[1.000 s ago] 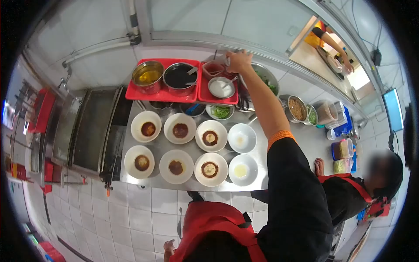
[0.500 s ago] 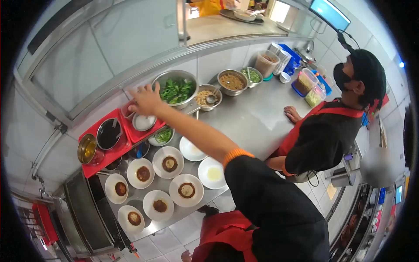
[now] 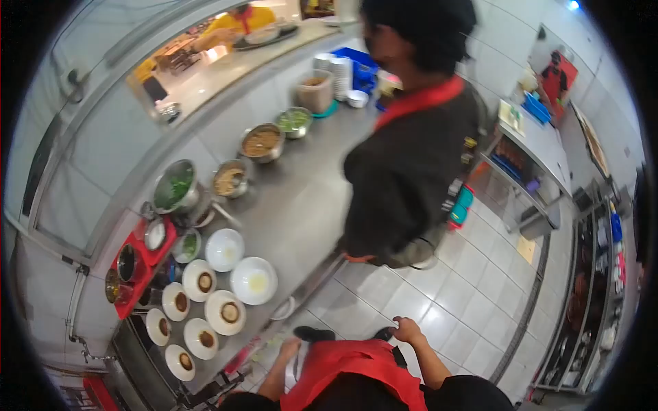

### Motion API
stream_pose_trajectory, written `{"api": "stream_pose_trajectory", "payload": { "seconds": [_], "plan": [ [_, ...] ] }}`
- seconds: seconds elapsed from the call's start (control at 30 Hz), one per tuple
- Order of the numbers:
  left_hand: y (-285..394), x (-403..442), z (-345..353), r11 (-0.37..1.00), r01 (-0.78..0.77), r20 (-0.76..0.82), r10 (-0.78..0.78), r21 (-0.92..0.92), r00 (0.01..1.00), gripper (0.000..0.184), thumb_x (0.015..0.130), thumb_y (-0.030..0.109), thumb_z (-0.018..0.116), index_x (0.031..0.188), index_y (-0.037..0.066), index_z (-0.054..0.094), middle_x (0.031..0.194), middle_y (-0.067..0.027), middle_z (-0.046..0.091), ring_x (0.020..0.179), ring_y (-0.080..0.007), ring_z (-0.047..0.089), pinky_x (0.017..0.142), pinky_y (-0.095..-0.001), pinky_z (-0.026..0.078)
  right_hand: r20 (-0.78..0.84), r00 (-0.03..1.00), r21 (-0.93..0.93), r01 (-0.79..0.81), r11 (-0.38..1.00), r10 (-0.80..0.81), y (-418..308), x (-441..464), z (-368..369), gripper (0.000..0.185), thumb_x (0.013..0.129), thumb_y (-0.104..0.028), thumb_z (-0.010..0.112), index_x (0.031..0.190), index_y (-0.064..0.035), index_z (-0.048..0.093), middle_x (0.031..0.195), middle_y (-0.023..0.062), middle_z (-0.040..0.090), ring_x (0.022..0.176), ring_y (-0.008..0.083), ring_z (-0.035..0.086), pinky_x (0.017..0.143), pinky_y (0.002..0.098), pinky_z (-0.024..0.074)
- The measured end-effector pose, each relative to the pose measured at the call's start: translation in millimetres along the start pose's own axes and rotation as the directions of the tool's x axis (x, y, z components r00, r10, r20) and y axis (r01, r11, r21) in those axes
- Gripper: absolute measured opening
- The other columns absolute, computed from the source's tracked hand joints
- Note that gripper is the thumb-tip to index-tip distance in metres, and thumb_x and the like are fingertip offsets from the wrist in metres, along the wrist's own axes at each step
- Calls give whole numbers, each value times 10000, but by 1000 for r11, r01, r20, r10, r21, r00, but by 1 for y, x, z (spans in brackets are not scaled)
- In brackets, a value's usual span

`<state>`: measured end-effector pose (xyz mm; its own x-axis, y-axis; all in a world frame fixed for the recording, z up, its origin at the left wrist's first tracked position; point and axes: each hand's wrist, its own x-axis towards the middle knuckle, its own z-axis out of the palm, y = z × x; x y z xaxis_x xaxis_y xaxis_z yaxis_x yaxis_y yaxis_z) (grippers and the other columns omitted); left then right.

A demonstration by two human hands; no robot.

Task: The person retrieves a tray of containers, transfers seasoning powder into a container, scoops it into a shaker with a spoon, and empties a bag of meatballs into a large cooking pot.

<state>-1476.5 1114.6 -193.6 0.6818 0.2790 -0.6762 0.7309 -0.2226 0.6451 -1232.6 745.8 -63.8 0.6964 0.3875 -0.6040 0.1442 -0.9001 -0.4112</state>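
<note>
Just below, red apron (image 3: 356,370): at the bottom of the view, worn over black, between the two lowered hands.
Left hand (image 3: 290,348): beside the apron, near the front edge of the steel table (image 3: 295,205); blurred, so I cannot tell how wide its fingers are or whether they hold anything.
Right hand (image 3: 409,330): at the apron's other side, above the tiled floor (image 3: 428,277); its fingers look bent, but I cannot tell how wide they stand.
Pale-pool bowls (image 3: 240,274): two white ones on the table, at the co-worker's end of the group, a yellowish pool in each.
Brown-sauce bowls (image 3: 213,309): six white ones, close beside those two, a dark patch in the bottom of each.
Co-worker (image 3: 411,164): at the table, in black with a red collar, blurred.
Red trays (image 3: 142,272): past the bowls, bearing metal pots and a bowl of something white.
Leafy greens (image 3: 181,188): in a large steel pot next to the trays.
Metal bowls (image 3: 271,157): three of them along the wall, two with brownish food, one with green.
White cups (image 3: 340,79): stacked at the table's far end.
Person in yellow (image 3: 257,17): beyond the serving window, near a dark tray.
</note>
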Motion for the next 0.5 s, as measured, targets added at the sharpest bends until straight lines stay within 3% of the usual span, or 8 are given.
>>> {"api": "stream_pose_trajectory", "payload": {
  "seconds": [0.07, 0.17, 0.23, 0.27, 0.33, 0.37, 0.43, 0.5],
  "plan": [
    [41, 35, 35, 968, -74, 72, 58, 241, 996, 186, 878, 218, 534, 787, 69, 600, 778, -26, 593, 777, -132, 571, 600, -335, 429, -156, 982, 177, -79, 981, 107, 67, -14, -5, 551, 763, -367, 647, 1178, -15, 559, 1107, 253, 593, 1058, 392, 555, 932, 437, 438],
    [192, 60, 106, 919, 35, 149, 27, -392, 988, 300, 942, 226, 458, 1107, -6, 553, 1081, -118, 586, 1055, -228, 565, 898, -349, 473, -509, 853, 410, 120, 904, 118, 78, -38, -38, 516, 848, -330, 596, 1211, 28, 514, 1221, 262, 519, 1180, 394, 458, 1013, 434, 350],
    [331, 39, 178, 796, 133, 433, 173, -590, 885, 553, 968, 385, 413, 1306, -53, 382, 1327, -183, 443, 1215, -251, 461, 1039, -357, 363, -708, 703, 368, 291, 883, 63, 54, -42, -83, 474, 901, -268, 524, 1269, 23, 452, 1322, 275, 422, 1249, 413, 377, 1055, 428, 293],
    [389, 32, 215, 821, 177, 567, 203, -543, 798, 638, 968, 488, 326, 1364, -13, 322, 1374, -162, 405, 1270, -251, 404, 1069, -367, 314, -755, 656, 324, 370, 871, 2, 54, -33, -98, 476, 934, -284, 445, 1309, 6, 417, 1344, 241, 414, 1297, 399, 319, 1086, 458, 224],
    [455, 29, 296, 667, 360, 692, 330, -652, 643, 648, 967, 498, 289, 1402, 18, 288, 1400, -137, 397, 1292, -261, 382, 1080, -383, 286, -787, 606, 359, 291, 887, 119, 57, -15, -130, 505, 951, -355, 364, 1347, -42, 393, 1363, 190, 416, 1341, 384, 250, 1077, 578, 128],
    [481, 25, 317, 680, 365, 707, 324, -636, 628, 648, 967, 498, 289, 1402, 18, 288, 1400, -137, 397, 1292, -261, 382, 1080, -383, 286, -791, 596, 368, 279, 887, 141, 82, -8, -146, 505, 951, -355, 364, 1347, -42, 393, 1363, 190, 416, 1341, 384, 250, 1077, 578, 128],
    [527, 8, 341, 788, 223, 775, 433, -573, 460, 594, 979, 454, 271, 1399, 35, 303, 1401, -113, 398, 1319, -252, 339, 1100, -383, 240, -830, 420, 415, 24, 909, 367, 143, 13, -173, 465, 953, -370, 315, 1325, -122, 445, 1422, 145, 363, 1354, 374, 236, 1011, 686, 138],
    [567, -13, 347, 879, 158, 821, 337, -450, 461, 543, 985, 406, 268, 1398, 56, 320, 1429, -89, 370, 1345, -230, 293, 1115, -388, 196, -581, 546, 646, -141, 750, 603, 231, 29, -185, 458, 950, -383, 322, 1332, -160, 444, 1426, 133, 363, 1341, 380, 254, 969, 716, 165]
  ]
}}
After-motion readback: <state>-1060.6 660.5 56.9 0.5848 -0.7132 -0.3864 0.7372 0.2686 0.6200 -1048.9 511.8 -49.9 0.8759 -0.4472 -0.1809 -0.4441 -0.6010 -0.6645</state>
